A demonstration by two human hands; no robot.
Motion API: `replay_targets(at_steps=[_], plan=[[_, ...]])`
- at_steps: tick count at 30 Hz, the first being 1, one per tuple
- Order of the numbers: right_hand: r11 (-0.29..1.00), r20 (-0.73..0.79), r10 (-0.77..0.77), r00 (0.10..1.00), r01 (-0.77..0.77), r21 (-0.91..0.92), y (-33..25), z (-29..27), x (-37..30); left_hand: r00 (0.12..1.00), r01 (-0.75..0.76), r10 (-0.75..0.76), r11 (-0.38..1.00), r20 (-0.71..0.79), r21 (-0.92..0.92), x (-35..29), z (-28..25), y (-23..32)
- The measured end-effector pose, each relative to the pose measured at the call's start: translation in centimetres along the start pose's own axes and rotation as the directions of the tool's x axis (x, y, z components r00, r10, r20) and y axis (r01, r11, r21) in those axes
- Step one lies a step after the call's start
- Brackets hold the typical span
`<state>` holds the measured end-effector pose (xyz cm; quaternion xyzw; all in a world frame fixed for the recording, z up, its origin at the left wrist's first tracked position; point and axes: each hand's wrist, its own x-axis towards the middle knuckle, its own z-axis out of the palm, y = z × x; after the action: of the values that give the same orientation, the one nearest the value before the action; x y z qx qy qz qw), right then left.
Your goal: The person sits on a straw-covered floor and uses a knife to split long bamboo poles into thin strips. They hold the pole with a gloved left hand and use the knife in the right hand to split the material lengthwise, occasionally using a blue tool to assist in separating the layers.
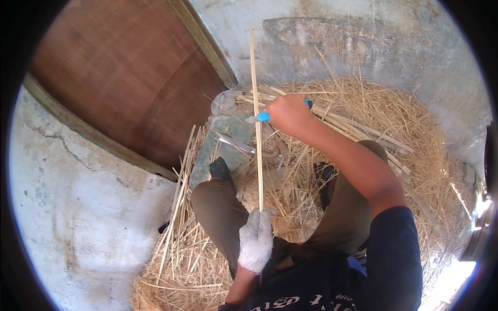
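Observation:
A long, thin bamboo strip (258, 155) runs away from me, nearly straight up the middle of the view, its far tip in front of the wall. My left hand (256, 239), in a whitish knitted glove, is closed around its near part, close to my lap. Bare and gripping a blue utility knife (263, 116), my right hand (288, 114) is further out, just right of the strip. The knife's blade lies across the strip, pointing left. Whether the blade cuts into it, I cannot tell.
A larger blade with a curved brown handle (275, 152) lies between my feet, by a greenish stone slab (228, 127). Heaps of shavings (384, 111) surround me. Cut strips (179, 202) lie at left, split pieces (358, 127) at right. A brown door (129, 78) and walls stand close.

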<state>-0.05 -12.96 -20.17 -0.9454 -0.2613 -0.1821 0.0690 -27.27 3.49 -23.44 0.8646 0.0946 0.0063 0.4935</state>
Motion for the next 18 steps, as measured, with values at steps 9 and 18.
replay_targets(at_steps=[9,18], plan=[[0.994,-0.026,0.108,0.994,-0.107,0.018,0.8,0.3,1.4,0.998,-0.066,0.064,0.992,0.025,0.105,-2.5,-0.9,2.0],[0.996,-0.14,0.085,0.987,-0.086,0.001,0.7,0.2,2.1,0.984,-0.176,0.171,0.944,0.04,0.278,-3.7,-1.4,2.3]])
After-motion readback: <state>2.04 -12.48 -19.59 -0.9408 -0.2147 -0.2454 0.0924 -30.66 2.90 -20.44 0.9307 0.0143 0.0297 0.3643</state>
